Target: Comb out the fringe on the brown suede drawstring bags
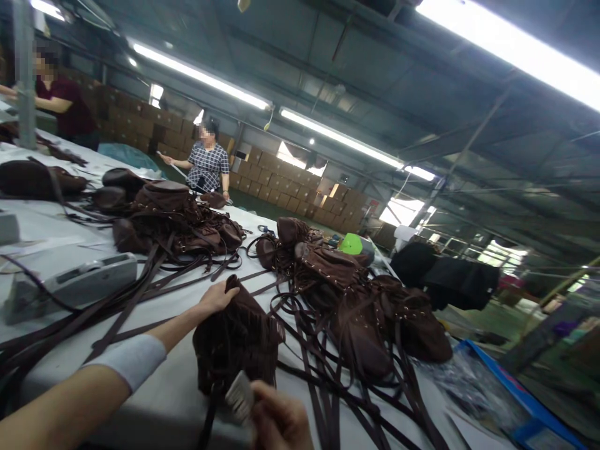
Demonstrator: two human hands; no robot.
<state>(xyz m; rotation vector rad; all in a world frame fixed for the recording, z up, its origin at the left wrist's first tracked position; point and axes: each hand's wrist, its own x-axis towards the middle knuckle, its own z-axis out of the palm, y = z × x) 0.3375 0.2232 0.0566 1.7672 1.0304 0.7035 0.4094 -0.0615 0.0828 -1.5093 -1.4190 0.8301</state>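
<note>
My left hand [216,297] is closed on the top edge of a dark brown fringed bag [237,340] that stands on the white table [42,231]. A white band wraps my left forearm. At the bottom edge my right hand [280,420] is closed on a small grey comb-like tool [240,395], held close to the bag's lower fringe. Long brown straps trail from the bag across the table.
Heaps of the same brown bags lie ahead left [178,219] and right [356,294]. A grey device [77,282] sits at left. A blue bin [510,400] is at lower right. Two other people [209,164] work at the far side; stacked cartons [300,187] line the back.
</note>
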